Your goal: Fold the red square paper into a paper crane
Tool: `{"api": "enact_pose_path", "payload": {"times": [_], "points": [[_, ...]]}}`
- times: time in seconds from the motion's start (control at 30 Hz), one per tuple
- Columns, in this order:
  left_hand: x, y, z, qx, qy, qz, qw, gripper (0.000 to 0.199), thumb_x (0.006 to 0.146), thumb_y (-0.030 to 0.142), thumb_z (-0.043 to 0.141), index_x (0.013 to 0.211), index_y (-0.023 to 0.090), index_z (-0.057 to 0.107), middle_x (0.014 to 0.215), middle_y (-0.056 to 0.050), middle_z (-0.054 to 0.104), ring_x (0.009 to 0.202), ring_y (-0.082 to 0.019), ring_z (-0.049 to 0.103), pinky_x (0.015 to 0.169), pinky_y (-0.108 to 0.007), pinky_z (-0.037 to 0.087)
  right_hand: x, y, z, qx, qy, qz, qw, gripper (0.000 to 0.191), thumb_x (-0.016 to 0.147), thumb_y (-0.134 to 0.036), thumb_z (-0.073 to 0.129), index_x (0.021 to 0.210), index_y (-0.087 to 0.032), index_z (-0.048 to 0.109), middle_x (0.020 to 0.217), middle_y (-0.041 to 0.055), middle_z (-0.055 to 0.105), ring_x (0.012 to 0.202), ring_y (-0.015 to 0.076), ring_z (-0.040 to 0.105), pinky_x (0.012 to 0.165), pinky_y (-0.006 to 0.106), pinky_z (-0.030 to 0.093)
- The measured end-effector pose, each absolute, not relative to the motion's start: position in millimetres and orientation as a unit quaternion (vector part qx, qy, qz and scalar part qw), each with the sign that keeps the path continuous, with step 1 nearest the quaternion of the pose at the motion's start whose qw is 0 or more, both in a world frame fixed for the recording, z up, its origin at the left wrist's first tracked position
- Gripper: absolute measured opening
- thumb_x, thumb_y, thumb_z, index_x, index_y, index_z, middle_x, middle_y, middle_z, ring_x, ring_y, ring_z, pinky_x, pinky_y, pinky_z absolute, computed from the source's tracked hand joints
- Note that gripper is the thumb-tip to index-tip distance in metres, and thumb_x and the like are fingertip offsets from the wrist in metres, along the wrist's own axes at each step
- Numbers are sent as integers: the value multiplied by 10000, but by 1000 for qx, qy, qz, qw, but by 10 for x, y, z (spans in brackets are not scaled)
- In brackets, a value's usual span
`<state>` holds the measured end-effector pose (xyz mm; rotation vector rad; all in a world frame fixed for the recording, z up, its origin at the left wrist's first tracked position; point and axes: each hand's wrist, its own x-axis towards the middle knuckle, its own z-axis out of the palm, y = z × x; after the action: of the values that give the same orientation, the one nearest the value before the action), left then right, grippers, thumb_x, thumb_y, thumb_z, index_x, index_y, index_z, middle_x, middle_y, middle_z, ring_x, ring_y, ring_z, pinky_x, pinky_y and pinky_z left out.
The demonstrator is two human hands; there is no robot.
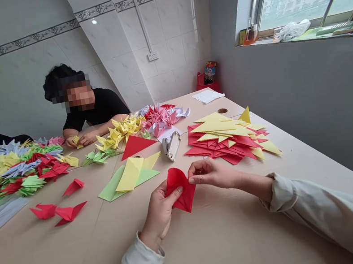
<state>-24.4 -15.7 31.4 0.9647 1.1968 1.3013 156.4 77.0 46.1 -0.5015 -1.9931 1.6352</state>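
My left hand (159,212) pinches the lower left edge of a folded red paper piece (182,192), while my right hand (209,175) holds its top edge between finger and thumb. Beyond my hands lie a pale green sheet (128,186) under yellow paper triangles (129,174) and a silver stapler (172,145). Farther right is a heap of red and yellow paper triangles (225,139). Several folded red pieces (69,213) lie to the left of my left hand.
Across the wooden-topped table (83,262), a person in a black shirt (98,114) holds yellow paper. Heaps of multicoloured origami cranes (15,169) cover its far left. White papers (207,95) lie at the far end, beside a grey wall (295,106).
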Motion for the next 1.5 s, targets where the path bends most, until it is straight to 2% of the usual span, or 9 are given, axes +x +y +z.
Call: {"api": "enact_pose_path", "payload": {"times": [0.1,0.2,0.4,0.53,0.67,0.83,1.03,1.27,1.5], "points": [[-253,-174,344,404,476,530,575,390,769,271,732,1135,169,646,1071,-90,717,987,-230,658,831,-319,516,1549,794,445,-192,-695,644,256,326,728,-454,733,819,-176,590,774,-1,604,699,129,554,642,251,446],[-227,-205,367,423,457,511,593,643,790,258,711,1376,242,446,1139,-75,694,1017,-218,650,855,-322,512,1535,774,430,-203,-672,675,226,352,683,-436,774,812,-175,578,812,1,620,721,135,575,650,258,457],[-192,-227,361,450,476,481,582,859,792,239,690,1493,258,192,981,-70,733,860,-205,690,764,-309,541,1538,757,402,-199,-660,702,177,316,685,-393,777,803,-173,584,805,2,654,738,148,600,658,263,463],[-191,-228,344,459,484,481,569,844,785,229,691,1484,262,218,931,-61,727,785,-188,682,707,-286,536,1530,777,348,-202,-669,693,176,264,702,-336,762,808,-173,583,774,-11,640,699,126,576,625,238,436],[-189,-238,360,454,486,485,568,762,807,254,678,1459,274,283,961,-56,713,857,-186,667,779,-301,528,1524,777,355,-217,-670,685,190,243,727,-336,738,819,-168,588,783,-4,628,703,122,565,629,236,430],[-156,-227,367,445,524,485,540,863,708,250,780,1439,261,322,1031,-65,698,888,-205,663,783,-312,543,1507,740,419,-244,-660,682,201,285,709,-362,747,829,-158,586,806,19,631,706,138,566,633,258,441],[-153,-210,299,445,524,480,545,884,716,250,764,1460,253,286,985,-61,709,869,-228,677,747,-330,559,1458,674,426,-231,-725,610,222,267,707,-361,755,788,-158,601,760,3,608,685,130,532,609,249,430],[-120,-207,289,486,511,490,513,717,790,236,693,1429,261,368,1396,-78,512,1207,-249,540,977,-342,476,1421,625,378,-269,-716,563,314,202,776,-324,680,731,-157,574,715,3,587,642,124,519,569,241,421],[-116,-228,284,514,489,483,513,680,824,213,650,1437,266,359,1427,-63,484,1291,-242,463,1033,-339,426,1417,612,325,-257,-713,523,390,197,790,-331,688,739,-164,596,713,5,599,631,117,521,564,229,422]]}}
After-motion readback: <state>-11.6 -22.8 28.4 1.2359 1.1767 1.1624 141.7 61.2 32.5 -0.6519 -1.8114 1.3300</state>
